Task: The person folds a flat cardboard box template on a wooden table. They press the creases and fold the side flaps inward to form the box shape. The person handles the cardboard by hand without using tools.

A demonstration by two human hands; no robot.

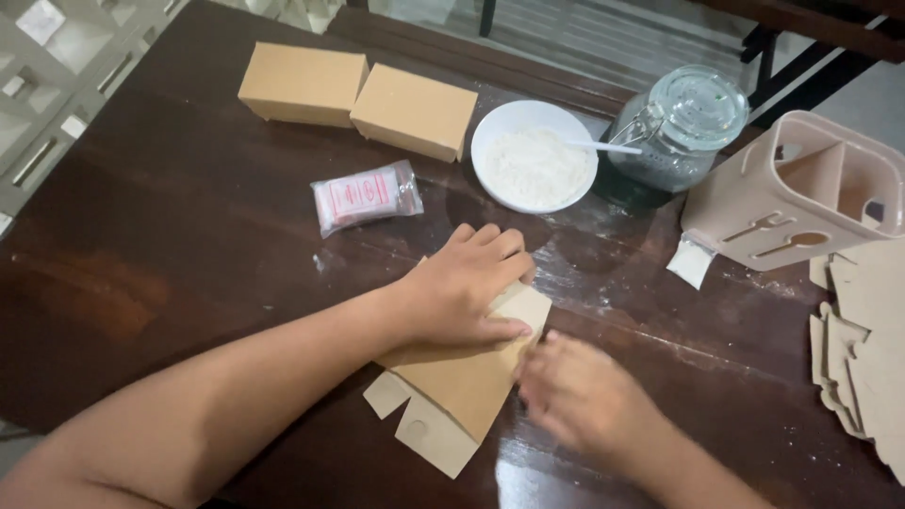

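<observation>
Head view looks down on a dark wooden bench (170, 245). At the far left of it, two closed brown cardboard boxes (304, 83) sit side by side, touching at one corner. Nearer the middle lies a small clear plastic packet (366, 196) with red print. Below it, the left hand (462, 287) comes in from the lower left and presses flat on a partly folded brown cardboard box (462, 382), its fingers (495, 247) stretched out and lying close together on top of the cardboard. This box lies on the bench at the bottom centre, with its open flaps pointing toward the lower edge of the picture. Just right of it, the right hand (589, 396) is blurred; it touches the box's right edge, and I cannot tell whether its fingers are apart or closed. Behind the hands stands a white bowl (534, 155) of white powder with a white spoon (603, 146) resting on its rim. Next to it is a glass jar (681, 127) with a clamp lid. Further right stands a beige plastic cutlery holder (801, 188), a small white packet (693, 256) at its foot. Flat cardboard cut-outs (863, 349) are stacked at the right edge.
</observation>
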